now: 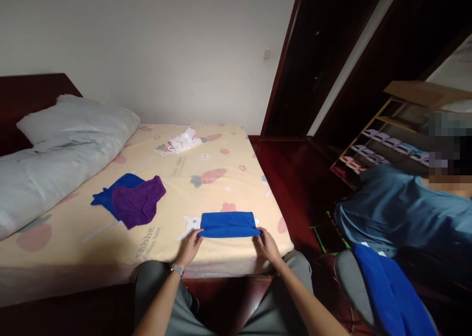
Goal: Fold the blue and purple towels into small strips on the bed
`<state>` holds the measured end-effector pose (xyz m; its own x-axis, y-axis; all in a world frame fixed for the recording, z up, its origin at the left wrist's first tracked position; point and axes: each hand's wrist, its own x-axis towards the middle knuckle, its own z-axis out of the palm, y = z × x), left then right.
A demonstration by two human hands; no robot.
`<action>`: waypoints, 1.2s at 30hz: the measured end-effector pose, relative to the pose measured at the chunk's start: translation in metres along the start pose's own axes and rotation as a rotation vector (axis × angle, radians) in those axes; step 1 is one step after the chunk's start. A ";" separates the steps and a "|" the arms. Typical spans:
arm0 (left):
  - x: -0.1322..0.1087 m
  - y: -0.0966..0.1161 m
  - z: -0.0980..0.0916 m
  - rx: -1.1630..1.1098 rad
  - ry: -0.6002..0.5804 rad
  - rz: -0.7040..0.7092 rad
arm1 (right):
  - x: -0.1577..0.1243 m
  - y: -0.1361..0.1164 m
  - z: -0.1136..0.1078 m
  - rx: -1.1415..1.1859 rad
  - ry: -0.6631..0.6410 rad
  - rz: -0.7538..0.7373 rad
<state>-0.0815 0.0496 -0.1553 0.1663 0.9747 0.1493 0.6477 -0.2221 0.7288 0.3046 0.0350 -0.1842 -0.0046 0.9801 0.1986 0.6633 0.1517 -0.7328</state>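
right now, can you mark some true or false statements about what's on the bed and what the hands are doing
1. The left hand and right hand hold the near edge of the folded blue cloth at opposite ends. True.
2. The purple cloth lies under the other blue cloth. False: the purple cloth lies on top of the other blue cloth.
3. The white bag is nearer the wall than the folded blue cloth is. True.
4. The watch is on the right wrist. False: the watch is on the left wrist.
5. The quilt lies on the left part of the bed in the picture. True.
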 end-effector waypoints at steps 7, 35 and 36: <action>0.008 -0.003 0.006 -0.011 0.103 -0.012 | 0.017 0.002 -0.010 0.100 -0.003 0.051; -0.001 -0.008 -0.007 0.396 0.086 0.223 | 0.005 -0.024 -0.012 -0.401 -0.007 -0.117; -0.003 -0.009 -0.009 0.405 0.069 0.241 | 0.002 -0.023 -0.012 -0.369 -0.047 -0.170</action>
<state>-0.0947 0.0491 -0.1566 0.3068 0.8905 0.3360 0.8365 -0.4206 0.3512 0.2984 0.0323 -0.1594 -0.1660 0.9510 0.2610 0.8742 0.2643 -0.4074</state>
